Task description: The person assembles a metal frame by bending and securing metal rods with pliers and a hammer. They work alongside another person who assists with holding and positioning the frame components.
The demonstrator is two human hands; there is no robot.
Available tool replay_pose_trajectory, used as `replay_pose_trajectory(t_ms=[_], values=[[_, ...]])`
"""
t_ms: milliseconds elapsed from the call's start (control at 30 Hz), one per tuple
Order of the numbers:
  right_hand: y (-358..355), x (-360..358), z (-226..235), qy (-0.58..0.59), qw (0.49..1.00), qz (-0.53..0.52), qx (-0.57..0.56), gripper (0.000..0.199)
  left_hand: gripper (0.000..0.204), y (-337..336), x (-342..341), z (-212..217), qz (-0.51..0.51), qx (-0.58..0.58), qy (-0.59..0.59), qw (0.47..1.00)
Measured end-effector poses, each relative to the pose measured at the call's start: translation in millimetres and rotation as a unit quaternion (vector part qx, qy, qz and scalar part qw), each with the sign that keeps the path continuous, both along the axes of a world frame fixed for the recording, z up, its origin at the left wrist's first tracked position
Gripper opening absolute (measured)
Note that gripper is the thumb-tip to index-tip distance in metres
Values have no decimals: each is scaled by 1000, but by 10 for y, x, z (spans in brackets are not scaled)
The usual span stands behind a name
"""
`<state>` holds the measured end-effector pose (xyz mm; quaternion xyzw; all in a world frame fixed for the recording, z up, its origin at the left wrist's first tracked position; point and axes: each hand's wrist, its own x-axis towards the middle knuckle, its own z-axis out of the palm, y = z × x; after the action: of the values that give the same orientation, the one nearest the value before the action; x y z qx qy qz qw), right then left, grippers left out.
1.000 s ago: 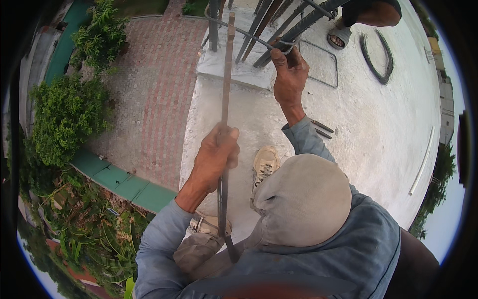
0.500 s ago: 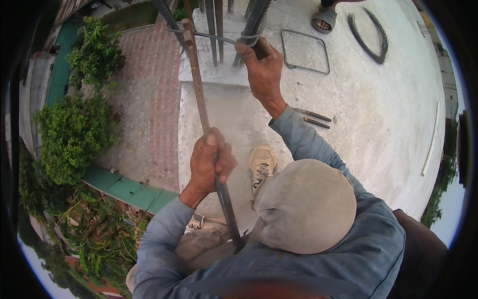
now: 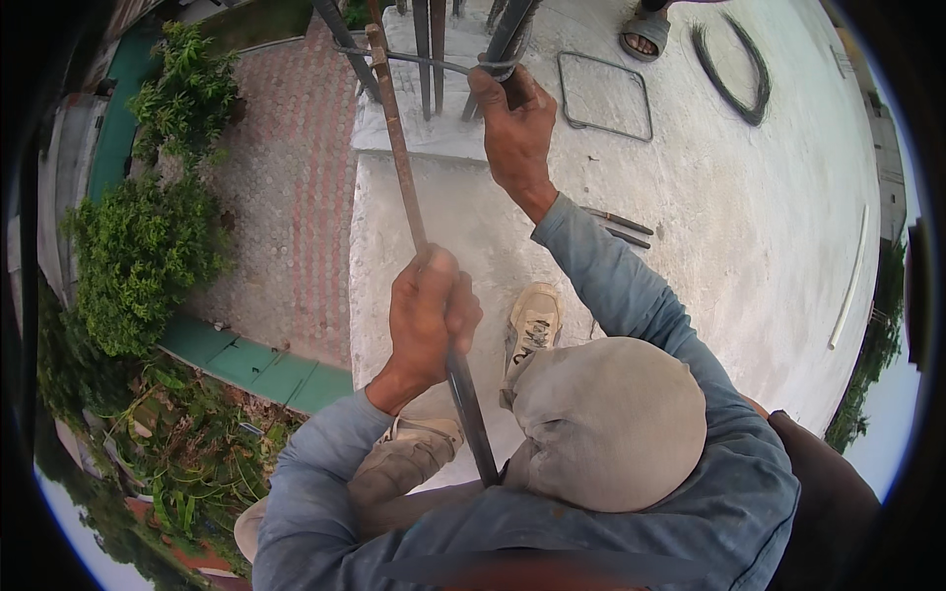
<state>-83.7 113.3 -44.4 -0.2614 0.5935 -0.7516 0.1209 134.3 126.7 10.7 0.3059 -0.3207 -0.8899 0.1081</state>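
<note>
My left hand (image 3: 431, 313) is closed around a long bar (image 3: 401, 163), rusty and thin above, dark and thicker below. The bar slants from the column's steel toward my body. Its notched top end meets a thin steel tie (image 3: 424, 61) that runs across several upright rebars (image 3: 422, 44). Up at the right corner of this tie, my right hand (image 3: 517, 138) has thumb and fingers closed at the thick dark rebar (image 3: 508, 41). Its fingertips are partly hidden, so whether they grip the tie, the rebar or both is unclear.
A rectangular steel stirrup (image 3: 564, 91) lies on the pale concrete, with a loop of black wire (image 3: 757, 84) beyond it. Two dark handles (image 3: 626, 236) rest near my right forearm. Another person's sandalled foot (image 3: 643, 39) stands behind. Left of the concrete edge lies a lower paved yard (image 3: 276, 167).
My left hand has moved slightly right and toward my body, and the bar's lower end has swung right. My right hand stays at the corner of the tie.
</note>
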Motion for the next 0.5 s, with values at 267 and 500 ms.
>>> replay_pose_trajectory(t_ms=[267,500], values=[[5,-11,-7,-17,1000,12,-4,36,36,185,-159,43,36,-30,-41,998],[103,-4,128,9,996,48,79,43,38,141,-118,72,25,-40,-35,998]])
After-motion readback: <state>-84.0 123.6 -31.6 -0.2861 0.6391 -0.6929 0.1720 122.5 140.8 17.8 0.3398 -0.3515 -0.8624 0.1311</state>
